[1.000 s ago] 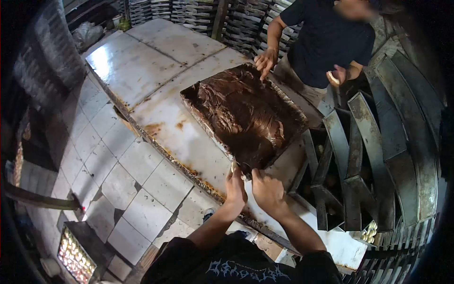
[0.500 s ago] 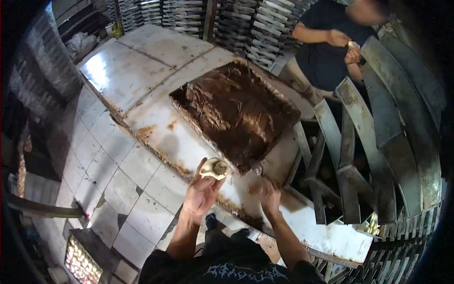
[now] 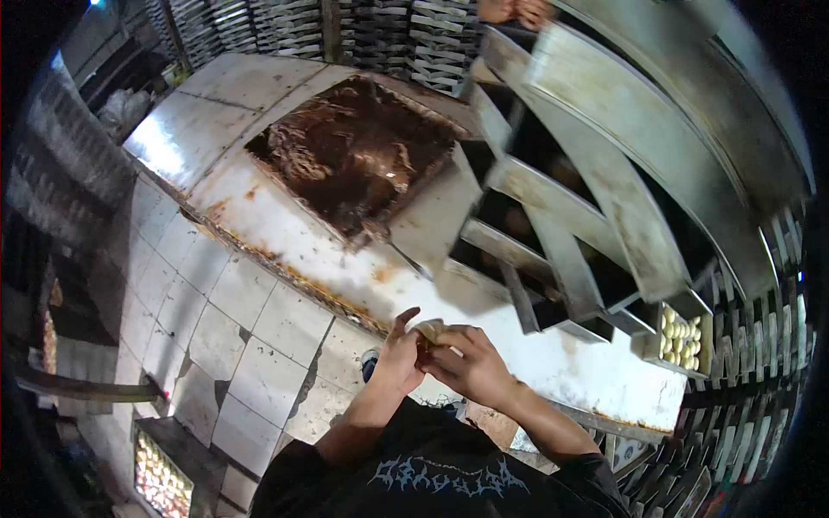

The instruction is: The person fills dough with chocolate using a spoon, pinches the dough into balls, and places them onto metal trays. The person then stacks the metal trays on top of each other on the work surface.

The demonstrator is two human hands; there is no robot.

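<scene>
We bring our hands together just above the near edge of the surface (image 3: 553, 363), the left hand (image 3: 399, 358) and the right hand (image 3: 471, 367) closed around a small pale piece of dough (image 3: 429, 329), which peeks out between the fingertips. Only its top shows; what it holds inside, we cannot tell. By our judgement the piece is being pinched shut in the palms and has not yet been set down. Beyond the hands, well apart, sits the broad slab of dark brown filling (image 3: 354, 155) on the stained white surface, much of it left to use. To the right, long metal trays (image 3: 604, 198) lean stacked over one another, and a tray of small pale rounds (image 3: 682, 332) shows lower right. Another person's hands (image 3: 515, 10) appear at the top edge. Pale floor tiles (image 3: 259, 345) spread below left.
</scene>
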